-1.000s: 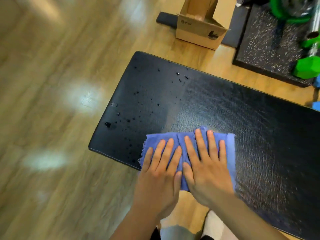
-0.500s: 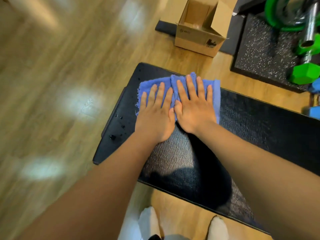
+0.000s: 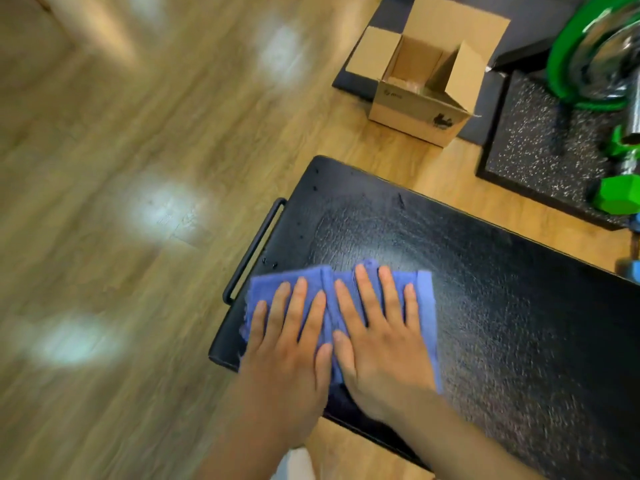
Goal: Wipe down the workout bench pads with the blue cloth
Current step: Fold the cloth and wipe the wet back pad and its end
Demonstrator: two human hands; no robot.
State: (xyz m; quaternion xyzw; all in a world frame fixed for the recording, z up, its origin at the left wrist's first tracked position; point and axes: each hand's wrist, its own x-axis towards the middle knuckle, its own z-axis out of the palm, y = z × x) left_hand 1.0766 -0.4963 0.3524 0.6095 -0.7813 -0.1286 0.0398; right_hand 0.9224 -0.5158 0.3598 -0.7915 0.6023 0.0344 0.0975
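Observation:
The black padded workout bench (image 3: pixel 485 289) runs from the middle of the view to the lower right. The folded blue cloth (image 3: pixel 268 289) lies flat on its left end, near the front edge. My left hand (image 3: pixel 287 351) and my right hand (image 3: pixel 381 351) press side by side on the cloth, palms down and fingers spread. A few small droplets dot the pad near its left edge. The pad beyond the cloth shows a dull wiped sheen.
A black metal handle (image 3: pixel 254 249) sticks out at the bench's left end. An open cardboard box (image 3: pixel 422 84) stands on the wooden floor beyond the bench. At the right, a speckled rubber mat (image 3: pixel 540 147) holds a green dumbbell (image 3: pixel 620 195) and a green weight plate (image 3: pixel 588 46).
Both hands pushed the cloth from the near edge to the far edge, then drew it back to the near edge. Most droplets on the left end are gone.

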